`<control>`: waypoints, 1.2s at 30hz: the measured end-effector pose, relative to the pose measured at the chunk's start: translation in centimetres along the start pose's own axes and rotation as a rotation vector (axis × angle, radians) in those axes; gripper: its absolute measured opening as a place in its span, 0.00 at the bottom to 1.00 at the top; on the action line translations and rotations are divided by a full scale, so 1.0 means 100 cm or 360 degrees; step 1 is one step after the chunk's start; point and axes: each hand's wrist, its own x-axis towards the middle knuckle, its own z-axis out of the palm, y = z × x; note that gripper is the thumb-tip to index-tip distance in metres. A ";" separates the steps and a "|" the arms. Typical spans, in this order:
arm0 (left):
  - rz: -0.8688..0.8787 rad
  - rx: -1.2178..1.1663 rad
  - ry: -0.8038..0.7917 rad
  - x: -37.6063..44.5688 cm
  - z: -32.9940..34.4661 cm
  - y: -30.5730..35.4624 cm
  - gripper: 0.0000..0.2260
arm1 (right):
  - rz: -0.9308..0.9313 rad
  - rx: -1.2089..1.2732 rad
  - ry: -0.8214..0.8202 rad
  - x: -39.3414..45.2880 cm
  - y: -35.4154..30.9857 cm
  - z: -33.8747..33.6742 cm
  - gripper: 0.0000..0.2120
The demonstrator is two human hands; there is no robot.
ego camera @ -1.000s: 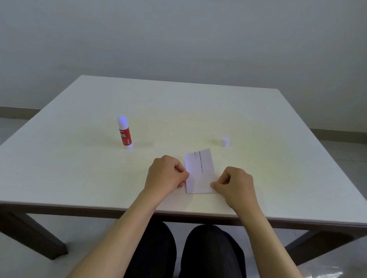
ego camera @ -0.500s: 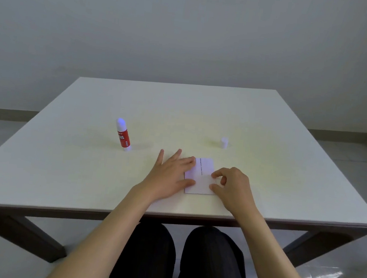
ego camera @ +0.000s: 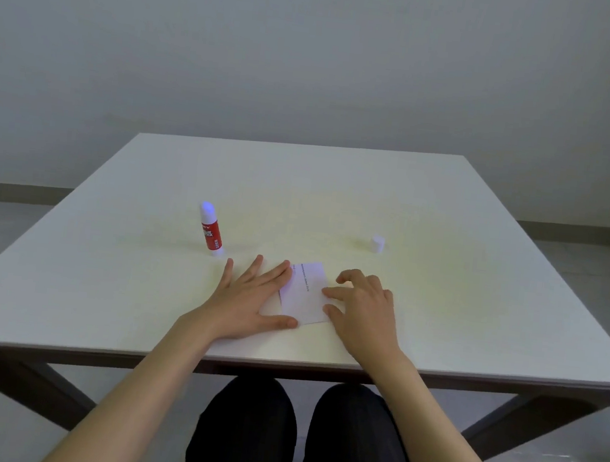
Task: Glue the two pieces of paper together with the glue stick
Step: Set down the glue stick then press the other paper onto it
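Nearest the table's front edge, the left hand [ego camera: 247,302] lies flat with fingers spread wide, palm down, its fingertips and thumb resting on the left side of the paper [ego camera: 306,295]; it grips nothing, only presses. At its three o'clock the right hand [ego camera: 366,312] is loosely curled, index finger and thumb touching the paper's right edge, the other fingers arched above the white table [ego camera: 102,284]. The paper lies flat between both hands, printed lines near its far end; whether it is one sheet or two stacked I cannot tell for certain. Farther off, at eleven o'clock from the paper, the glue stick [ego camera: 211,232] stands upright and uncapped, red label on a white tube. Its small white cap [ego camera: 377,243] stands at one o'clock, well apart.
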 end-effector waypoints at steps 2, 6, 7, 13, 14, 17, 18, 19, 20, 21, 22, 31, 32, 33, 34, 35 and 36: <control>-0.0013 -0.0002 -0.0030 -0.001 -0.003 -0.006 0.41 | -0.0094 -0.0128 -0.0002 -0.003 -0.007 0.007 0.17; -0.0027 -0.0023 -0.0114 0.000 -0.008 -0.014 0.43 | -0.0399 -0.0172 -0.0159 -0.016 -0.019 0.019 0.24; -0.0025 -0.0027 -0.0136 0.001 -0.008 -0.015 0.44 | -0.0466 -0.0182 -0.0200 -0.019 -0.024 0.020 0.27; -0.0003 0.0016 -0.0184 0.004 -0.008 -0.017 0.43 | -0.0381 -0.0303 -0.0384 0.009 -0.030 0.027 0.34; -0.0004 0.0020 -0.0189 0.004 -0.008 -0.017 0.44 | -0.0325 -0.0352 -0.0424 0.019 -0.030 0.026 0.34; 0.0021 0.0034 -0.0206 0.004 -0.009 -0.016 0.44 | -0.0171 -0.0452 -0.0448 0.033 -0.034 0.024 0.36; 0.0020 0.0028 -0.0206 0.004 -0.010 -0.016 0.43 | -0.0165 -0.0452 -0.0425 0.030 -0.037 0.026 0.36; 0.0016 0.0029 -0.0209 0.004 -0.011 -0.017 0.41 | -0.0205 -0.0440 -0.0397 0.025 -0.041 0.028 0.37; 0.0018 0.0050 -0.0215 0.005 -0.011 -0.017 0.39 | -0.0280 -0.0411 -0.0364 0.018 -0.045 0.032 0.37; 0.0026 0.0087 -0.0226 0.005 -0.012 -0.017 0.37 | -0.0363 -0.0373 -0.0336 0.011 -0.048 0.036 0.38; 0.0034 0.0113 -0.0237 0.006 -0.013 -0.016 0.36 | -0.0427 -0.0354 -0.0335 0.006 -0.048 0.038 0.38; 0.0007 0.0125 -0.0349 0.005 -0.024 -0.010 0.43 | -0.0281 -0.0365 -0.0467 0.018 -0.032 0.023 0.33; 0.0010 0.0143 -0.0372 0.005 -0.025 -0.009 0.43 | -0.0387 -0.0322 -0.0474 0.008 -0.034 0.026 0.34; 0.0015 0.0150 -0.0392 0.006 -0.025 -0.009 0.43 | -0.0486 -0.0274 -0.0474 -0.002 -0.034 0.028 0.35; 0.0019 0.0145 -0.0407 0.006 -0.025 -0.009 0.44 | -0.0542 -0.0238 -0.0477 -0.010 -0.033 0.030 0.36; 0.0019 0.0141 -0.0416 0.006 -0.025 -0.010 0.44 | -0.0551 -0.0225 -0.0489 -0.012 -0.029 0.029 0.36; 0.0017 0.0144 -0.0419 0.005 -0.025 -0.010 0.44 | -0.0520 -0.0235 -0.0500 -0.010 -0.025 0.027 0.34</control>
